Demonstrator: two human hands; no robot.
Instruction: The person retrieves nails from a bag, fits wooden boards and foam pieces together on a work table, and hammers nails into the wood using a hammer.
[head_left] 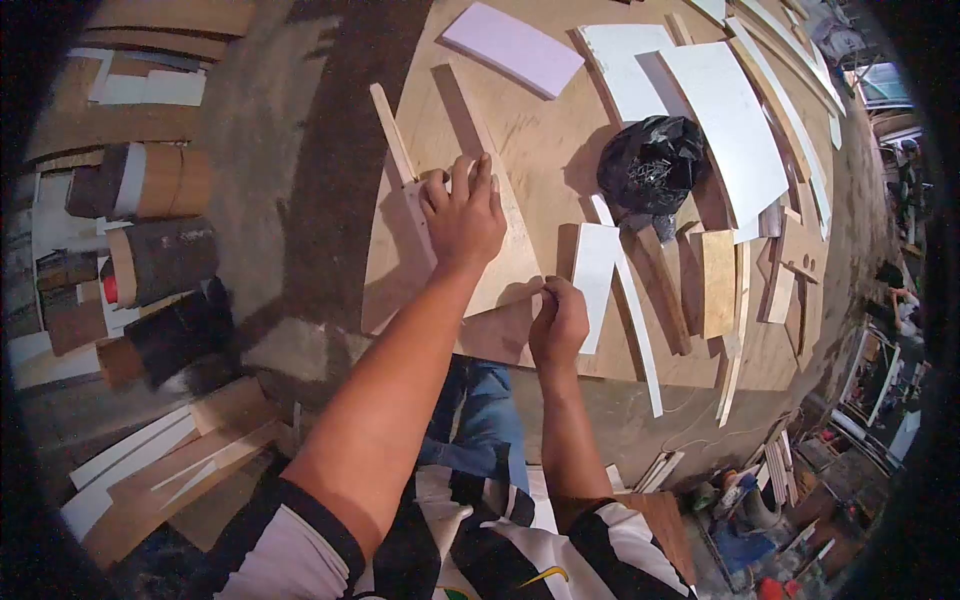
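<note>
A tan wooden frame piece [506, 245] rests on the plywood tabletop in front of me, with two narrow strips, a left one [393, 130] and a right one [468, 105], reaching away from its far side. My left hand [465, 215] lies over it, fingers bent and gripping its upper part. Close to the piece's near right corner, my right hand [560, 320] is closed, thumb and forefinger pinched together. Whatever that pinch holds, if anything, is too small to make out.
A black plastic bag [652, 165] holding small metal bits, probably nails, stands right of the piece. White boards [725, 125], a pale purple board [512, 48] and wood offcuts [717, 285] cover the table's right and far sides. Stacked panels [165, 262] lie at left.
</note>
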